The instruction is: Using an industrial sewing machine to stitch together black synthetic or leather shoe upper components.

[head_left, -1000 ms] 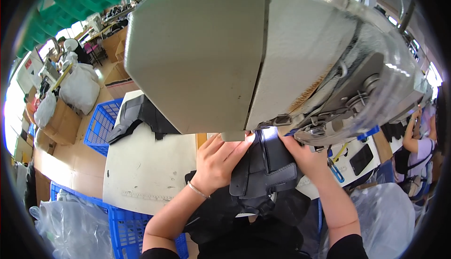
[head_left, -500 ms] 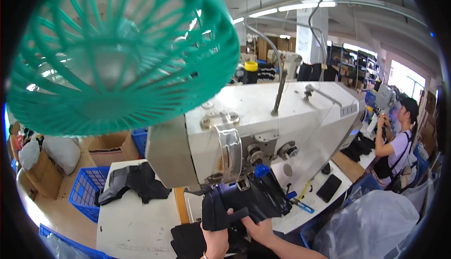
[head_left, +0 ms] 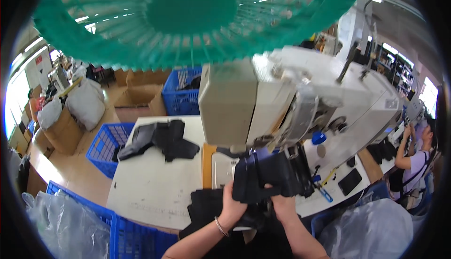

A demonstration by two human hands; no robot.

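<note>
Under the head of a white sewing machine (head_left: 228,104), a black leather-like piece (head_left: 251,176) is held up by both my hands. My left hand (head_left: 233,206) grips its left lower edge, with the thumb side against the material. My right hand (head_left: 283,206) holds the lower right edge, its fingers partly hidden behind the piece. More black material (head_left: 204,205) lies at the table's front edge, beside my left wrist. The needle area is hidden by the machine head and the piece.
A green fan guard (head_left: 192,10) looms across the top. Other black pieces (head_left: 162,139) lie on the white table (head_left: 155,184). At the right are a phone (head_left: 350,182) and blue-handled snips (head_left: 324,193). Blue crates (head_left: 110,144) stand left. A co-worker (head_left: 416,160) sits far right.
My view has swung left, so the machine and table appear farther right and more of the left side shows. Both hands keep hold of the black piece; more of my forearms shows.
</note>
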